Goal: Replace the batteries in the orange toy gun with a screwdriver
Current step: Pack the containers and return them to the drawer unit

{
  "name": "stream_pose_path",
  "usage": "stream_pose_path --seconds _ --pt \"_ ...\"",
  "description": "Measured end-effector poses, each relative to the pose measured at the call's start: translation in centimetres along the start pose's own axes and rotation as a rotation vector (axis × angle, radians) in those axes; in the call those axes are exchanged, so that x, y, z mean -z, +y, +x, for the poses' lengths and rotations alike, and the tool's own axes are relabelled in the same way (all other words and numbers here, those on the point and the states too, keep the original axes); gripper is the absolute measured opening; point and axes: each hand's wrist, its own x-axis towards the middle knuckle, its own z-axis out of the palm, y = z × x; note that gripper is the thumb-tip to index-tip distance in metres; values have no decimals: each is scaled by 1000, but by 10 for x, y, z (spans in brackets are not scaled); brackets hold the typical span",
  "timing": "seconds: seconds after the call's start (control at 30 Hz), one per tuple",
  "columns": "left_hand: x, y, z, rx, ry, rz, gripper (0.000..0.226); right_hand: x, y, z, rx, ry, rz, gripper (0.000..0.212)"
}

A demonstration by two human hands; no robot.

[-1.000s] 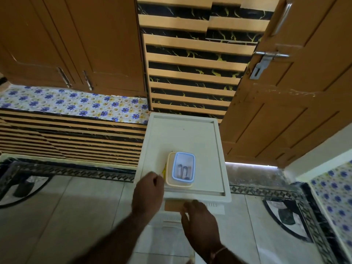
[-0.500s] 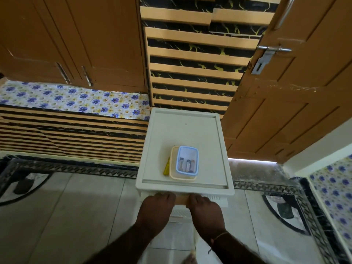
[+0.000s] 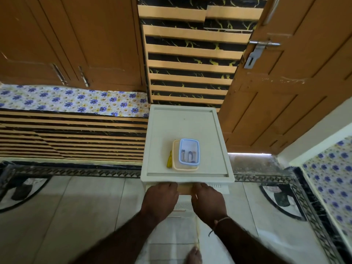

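Head view: left hand (image 3: 161, 200) and right hand (image 3: 207, 201), fingers curled, grip the drawer front (image 3: 185, 188) under the white cabinet top (image 3: 187, 126). Blue-lidded battery box (image 3: 189, 152) sits above; yellow screwdriver (image 3: 169, 160) beside it.

Dim, warm light; wide-angle edge distortion

On the white drawer unit (image 3: 187, 128) in front of me I count two lidded plastic boxes: one blue-rimmed box (image 3: 189, 151) stacked on one cream box (image 3: 176, 164). Inside the blue one I make out three small upright items, too blurred to name. Just left of the boxes lies one yellow object (image 3: 169, 160). My two hands, left hand (image 3: 161, 199) and right hand (image 3: 208, 200), are at the unit's front edge.
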Motion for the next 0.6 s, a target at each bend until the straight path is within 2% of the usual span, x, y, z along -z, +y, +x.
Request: stream_pose_path --seconds 0.1,0.2,0.27,0.33,0.37,0.43,0.6 --pt "20 -5 7 68 127 -126 22 24 -4 4 -77 120 177 23" --pt "33 -12 29 385 197 -316 17 51 -7 23 -257 249 498 31" --pt "38 -18 51 612 159 -459 15 62 -4 48 -426 218 726 47" --pt "40 -24 72 741 26 -534 29 68 0 71 -526 93 853 71" --pt "39 -26 79 748 -54 -538 37 66 2 79 -531 33 877 76" --pt "33 -28 87 698 -167 -488 48 60 3 90 -525 -48 918 62" --pt "17 -30 98 566 -246 -436 52 61 -1 99 -551 -135 1128 35"
